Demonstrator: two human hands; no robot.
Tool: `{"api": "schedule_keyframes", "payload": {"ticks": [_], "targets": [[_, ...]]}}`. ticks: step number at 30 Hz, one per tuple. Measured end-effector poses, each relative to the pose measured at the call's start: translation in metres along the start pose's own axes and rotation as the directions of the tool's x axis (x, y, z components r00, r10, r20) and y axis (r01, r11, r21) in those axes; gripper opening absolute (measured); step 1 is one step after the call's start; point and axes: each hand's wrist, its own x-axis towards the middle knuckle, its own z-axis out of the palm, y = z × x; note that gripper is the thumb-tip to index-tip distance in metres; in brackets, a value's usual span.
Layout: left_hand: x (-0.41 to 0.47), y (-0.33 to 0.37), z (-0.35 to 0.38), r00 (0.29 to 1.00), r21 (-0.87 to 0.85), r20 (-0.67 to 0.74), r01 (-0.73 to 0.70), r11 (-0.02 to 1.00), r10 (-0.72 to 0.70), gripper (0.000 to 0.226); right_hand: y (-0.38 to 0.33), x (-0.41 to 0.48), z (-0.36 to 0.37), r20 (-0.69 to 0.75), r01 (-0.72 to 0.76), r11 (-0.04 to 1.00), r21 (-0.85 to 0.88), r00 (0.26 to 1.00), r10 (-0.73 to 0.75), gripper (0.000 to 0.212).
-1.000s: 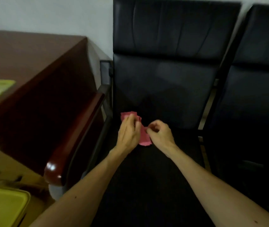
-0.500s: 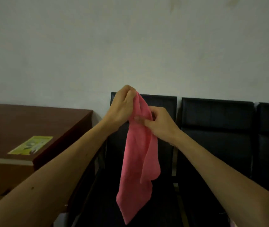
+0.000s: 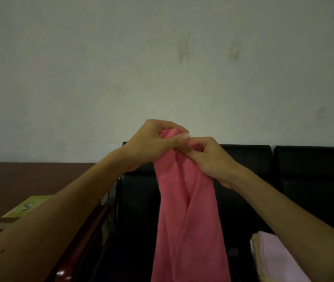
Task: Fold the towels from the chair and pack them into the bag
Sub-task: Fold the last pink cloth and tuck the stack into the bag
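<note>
Head — left hand, right hand pinch pink towel — leaflet blurred.

Pink towel, black chair, pale-pink stack

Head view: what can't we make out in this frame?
- Pink towel: bottom end cut off by the lower edge; top corners buried under the fingers of the left hand and right hand.
- Pale stack on the next chair: cut by the right forearm and frame edge; count unclear.
- Yellow sheet on the desk: print too small.
- Bag: out of frame.
</note>
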Motion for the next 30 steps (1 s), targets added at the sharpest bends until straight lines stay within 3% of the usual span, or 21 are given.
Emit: {"api": "schedule_keyframes", "payload": {"ticks": [3,7,9,12,16,18,21,24,26,29,30], "targets": [[-0.008,0.005,0.003,0.996,0.100,0.068,0.042,0.994,-0.049,0.038,-0.001,-0.013,-0.012,-0.030,-0.007,0.999,-0.044,1.000,0.005,0.034],[-0.012,0.008,0.006,0.991,0.125,0.098,0.079,0.989,-0.091,0.012,-0.002,-0.026,-0.031,-0.013,-0.038,0.994,-0.103,0.999,0.037,0.021],[-0.016,0.010,0.007,0.993,0.078,0.082,0.076,0.994,-0.083,0.024,0.002,-0.035,-0.041,0.047,-0.063,0.979,-0.195,0.996,0.074,0.008],[-0.023,0.009,0.009,0.997,0.012,0.058,0.059,0.998,-0.060,0.021,0.027,-0.049,-0.053,0.088,-0.076,0.878,-0.473,0.987,0.133,0.014],[-0.028,-0.005,0.005,0.996,-0.069,-0.008,0.086,0.994,-0.087,0.016,0.072,-0.071,-0.076,0.000,-0.169,0.674,-0.719,0.970,0.243,0.017],[-0.033,-0.013,-0.001,0.991,-0.100,-0.002,0.131,0.986,-0.132,0.010,0.085,-0.080,-0.091,-0.052,-0.224,0.668,-0.709,0.962,0.267,0.020],[-0.042,-0.031,-0.007,0.977,-0.098,0.024,0.214,0.972,-0.212,0.017,0.090,-0.085,-0.111,-0.186,-0.288,0.750,-0.595,0.958,0.220,0.014],[-0.053,-0.054,-0.013,0.960,-0.084,0.036,0.279,0.957,-0.277,0.023,0.090,-0.086,-0.120,-0.321,-0.287,0.697,-0.657,0.943,0.086,0.009],[-0.060,-0.070,-0.019,0.938,-0.188,0.067,0.348,0.919,-0.341,0.021,0.090,-0.087,-0.119,-0.329,-0.254,0.716,-0.650,0.944,0.036,0.014],[-0.074,-0.098,-0.026,0.919,-0.373,0.097,0.390,0.842,-0.383,0.051,0.094,-0.090,-0.109,-0.295,-0.232,0.768,-0.597,0.954,0.059,0.025],[-0.081,-0.106,-0.025,0.916,-0.424,0.073,0.386,0.819,-0.394,0.052,0.095,-0.093,-0.105,-0.277,-0.230,0.799,-0.555,0.957,0.083,0.034]]}}
